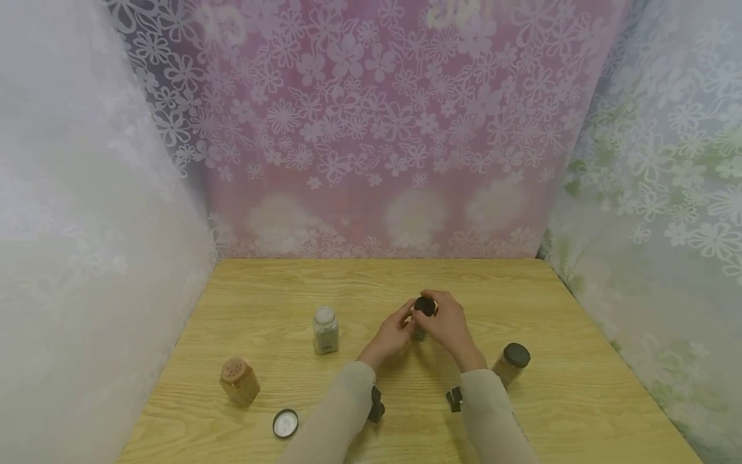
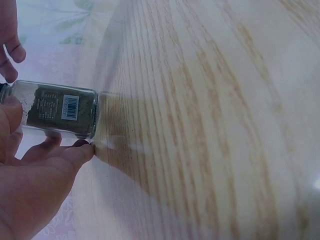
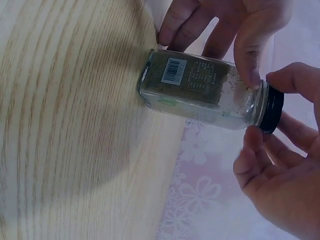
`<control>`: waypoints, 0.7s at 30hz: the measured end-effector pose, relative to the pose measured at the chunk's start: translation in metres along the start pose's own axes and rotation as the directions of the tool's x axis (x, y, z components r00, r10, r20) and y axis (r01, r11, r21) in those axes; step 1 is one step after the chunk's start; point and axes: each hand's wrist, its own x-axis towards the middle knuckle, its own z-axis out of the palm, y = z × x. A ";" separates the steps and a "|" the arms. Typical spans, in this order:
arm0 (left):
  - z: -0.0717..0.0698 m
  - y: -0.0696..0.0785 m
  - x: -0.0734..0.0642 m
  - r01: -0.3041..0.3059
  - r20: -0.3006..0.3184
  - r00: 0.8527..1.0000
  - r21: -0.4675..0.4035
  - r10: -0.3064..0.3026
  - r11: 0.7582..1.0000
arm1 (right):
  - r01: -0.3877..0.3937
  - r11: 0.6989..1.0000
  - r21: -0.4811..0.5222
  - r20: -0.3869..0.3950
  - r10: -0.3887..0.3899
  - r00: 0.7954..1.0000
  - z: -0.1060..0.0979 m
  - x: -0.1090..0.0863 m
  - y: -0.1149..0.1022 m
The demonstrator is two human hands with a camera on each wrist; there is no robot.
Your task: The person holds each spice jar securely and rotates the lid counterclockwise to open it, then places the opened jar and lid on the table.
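Observation:
A glass spice jar (image 3: 195, 85) with greenish-brown powder and a barcode label stands upright, its base at the table surface. My left hand (image 1: 391, 336) grips the jar's glass body, thumb near the neck in the right wrist view. Around the jar's black lid (image 1: 425, 305) curl the fingers and thumb of my right hand (image 1: 451, 324). The lid sits on the neck in the right wrist view. From the left wrist, the jar (image 2: 60, 107) shows beside the left hand (image 2: 45, 177), with part of the right hand (image 2: 9, 37) above it.
Left of the hands stand a pale jar (image 1: 326, 332) with a white top and an orange-brown jar (image 1: 240, 385) with a perforated top. A loose black lid (image 1: 286, 424) lies inside-up nearby. A black-lidded jar (image 1: 513, 362) stands by the right forearm. Flowered curtains (image 1: 371, 129) surround the wooden table (image 1: 278, 283).

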 end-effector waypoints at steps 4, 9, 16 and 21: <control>0.000 0.000 0.000 -0.020 0.002 1.000 0.004 0.020 1.000 | -0.030 1.000 0.007 -0.005 0.030 1.000 -0.001 -0.001 -0.001; 0.000 -0.002 0.002 -0.010 -0.008 1.000 0.011 0.010 1.000 | -0.012 1.000 0.000 -0.016 0.012 1.000 0.000 0.000 0.000; 0.001 -0.004 0.003 -0.054 -0.001 0.999 -0.004 0.054 0.999 | -0.003 1.000 0.013 0.008 0.003 1.000 0.001 0.000 0.000; 0.001 -0.003 0.002 -0.031 -0.008 0.999 0.013 0.031 0.999 | 0.005 1.000 0.012 -0.019 -0.005 1.000 0.002 -0.001 -0.001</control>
